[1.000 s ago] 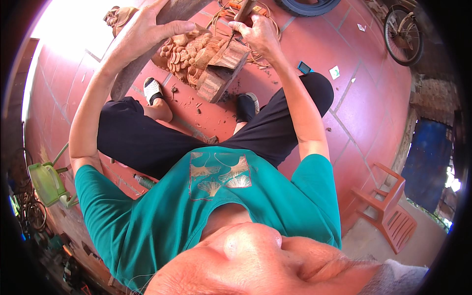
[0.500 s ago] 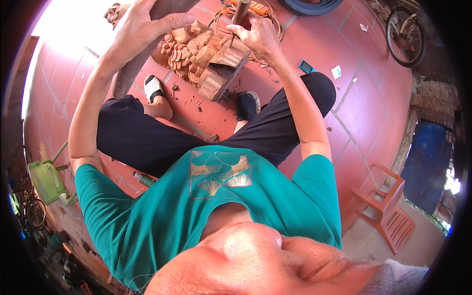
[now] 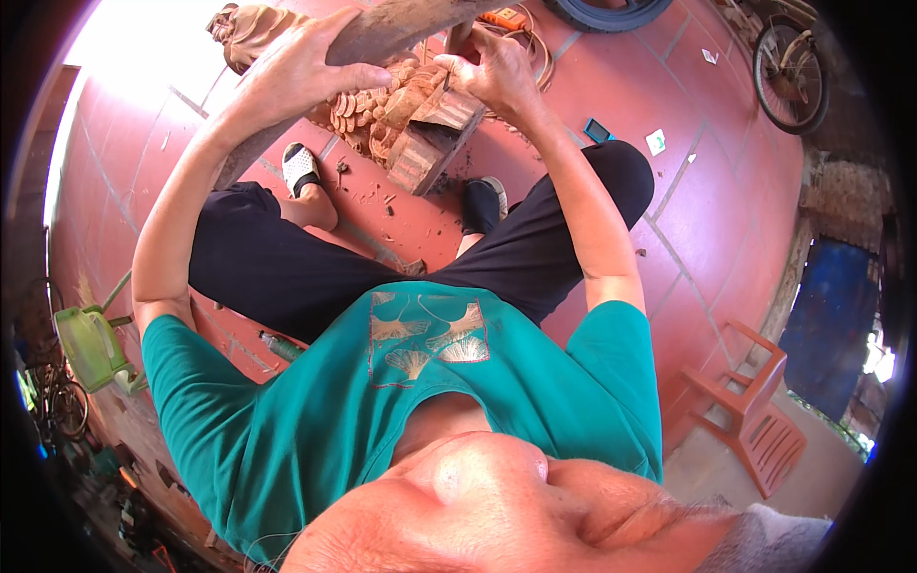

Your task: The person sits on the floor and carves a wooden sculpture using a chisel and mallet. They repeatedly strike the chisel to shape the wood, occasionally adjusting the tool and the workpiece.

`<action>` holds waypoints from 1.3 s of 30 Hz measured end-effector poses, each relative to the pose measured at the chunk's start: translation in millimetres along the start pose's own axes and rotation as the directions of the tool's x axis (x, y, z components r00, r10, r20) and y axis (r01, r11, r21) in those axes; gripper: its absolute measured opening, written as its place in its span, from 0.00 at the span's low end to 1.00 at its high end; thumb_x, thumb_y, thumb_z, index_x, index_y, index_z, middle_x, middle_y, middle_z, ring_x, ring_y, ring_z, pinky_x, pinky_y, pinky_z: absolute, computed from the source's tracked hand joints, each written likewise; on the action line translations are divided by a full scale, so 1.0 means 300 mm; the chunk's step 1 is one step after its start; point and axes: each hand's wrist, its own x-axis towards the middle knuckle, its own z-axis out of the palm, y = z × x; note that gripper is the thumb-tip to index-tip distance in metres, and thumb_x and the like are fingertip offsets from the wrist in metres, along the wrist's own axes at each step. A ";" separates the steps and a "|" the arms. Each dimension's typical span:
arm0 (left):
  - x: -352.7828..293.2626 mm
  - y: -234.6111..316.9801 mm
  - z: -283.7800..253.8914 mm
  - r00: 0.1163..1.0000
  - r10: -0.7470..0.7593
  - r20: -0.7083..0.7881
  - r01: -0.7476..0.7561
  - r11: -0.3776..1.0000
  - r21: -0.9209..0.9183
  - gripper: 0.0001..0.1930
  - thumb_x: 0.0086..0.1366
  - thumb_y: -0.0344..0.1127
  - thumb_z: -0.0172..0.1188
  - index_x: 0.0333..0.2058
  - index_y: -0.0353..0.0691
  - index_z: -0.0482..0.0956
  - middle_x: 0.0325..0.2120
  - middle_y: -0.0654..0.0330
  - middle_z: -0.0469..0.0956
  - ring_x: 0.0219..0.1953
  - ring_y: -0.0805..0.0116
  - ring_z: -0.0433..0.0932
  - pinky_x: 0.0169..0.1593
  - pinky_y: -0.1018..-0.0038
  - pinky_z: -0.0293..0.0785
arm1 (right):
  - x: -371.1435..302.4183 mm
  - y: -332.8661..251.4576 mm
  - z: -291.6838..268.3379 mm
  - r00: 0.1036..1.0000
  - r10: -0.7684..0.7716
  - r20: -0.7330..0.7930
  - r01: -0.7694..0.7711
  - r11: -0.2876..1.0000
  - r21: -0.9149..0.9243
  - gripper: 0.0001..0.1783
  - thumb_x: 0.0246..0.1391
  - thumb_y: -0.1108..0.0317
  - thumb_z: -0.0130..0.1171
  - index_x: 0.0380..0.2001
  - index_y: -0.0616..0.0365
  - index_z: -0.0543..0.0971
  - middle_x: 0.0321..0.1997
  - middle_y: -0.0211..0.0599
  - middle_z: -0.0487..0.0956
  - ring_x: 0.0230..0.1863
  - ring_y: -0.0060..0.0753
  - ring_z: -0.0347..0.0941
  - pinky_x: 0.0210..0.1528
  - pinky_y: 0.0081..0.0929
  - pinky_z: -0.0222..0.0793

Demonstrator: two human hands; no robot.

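My left hand point(image 3: 296, 76) lies around a long, weathered piece of wood point(image 3: 401, 27), thumb on the near side and fingers on the far side. The wood slants from beside my left thigh up to the top edge. My right hand point(image 3: 497, 74) is closed on a short brown wooden handle point(image 3: 459, 38), whose working end I cannot make out. Below both hands a carved wooden piece point(image 3: 382, 115) with rounded, scale-like relief lies on the floor between my feet. Its squared block end point(image 3: 435, 143) points toward me.
Wood chips point(image 3: 387, 202) litter the red tiled floor point(image 3: 716, 191). Another carving point(image 3: 250, 33) stands far left. An orange power strip point(image 3: 504, 19) with coiled cable and a tire point(image 3: 611, 11) lie at the back. A blue device point(image 3: 597, 131) is right of my knee; a plastic chair point(image 3: 750, 406) stands right.
The long piece of wood has swung its far end to the right, over the carving. My left hand has shifted right and nearer with it. The right hand's handle has dipped.
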 end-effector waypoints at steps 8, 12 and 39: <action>0.011 0.031 -0.051 0.998 0.007 -0.060 -0.017 0.984 -0.175 0.45 0.56 0.60 0.69 0.60 0.28 0.70 0.47 0.46 0.79 0.53 0.60 0.76 0.58 0.65 0.70 | -0.006 -0.004 -0.019 0.995 0.098 -0.011 -0.096 0.992 0.087 0.17 0.52 0.59 0.69 0.38 0.58 0.78 0.31 0.45 0.83 0.35 0.50 0.81 0.38 0.41 0.74; 0.007 0.012 -0.031 0.974 0.119 -0.190 -0.133 0.989 -0.058 0.43 0.57 0.58 0.69 0.60 0.30 0.70 0.43 0.51 0.79 0.45 0.65 0.79 0.51 0.69 0.74 | -0.005 -0.028 -0.029 0.993 0.106 0.054 -0.110 0.991 0.075 0.18 0.52 0.57 0.69 0.38 0.59 0.78 0.31 0.46 0.83 0.35 0.50 0.80 0.38 0.41 0.73; -0.030 0.154 -0.132 0.934 -0.014 -0.357 -0.086 0.961 -0.262 0.40 0.56 0.49 0.73 0.59 0.27 0.68 0.46 0.49 0.77 0.51 0.62 0.75 0.56 0.65 0.70 | -0.004 -0.032 -0.021 1.000 0.025 0.003 -0.025 0.999 0.032 0.19 0.52 0.58 0.70 0.39 0.60 0.78 0.28 0.46 0.81 0.32 0.48 0.79 0.37 0.41 0.72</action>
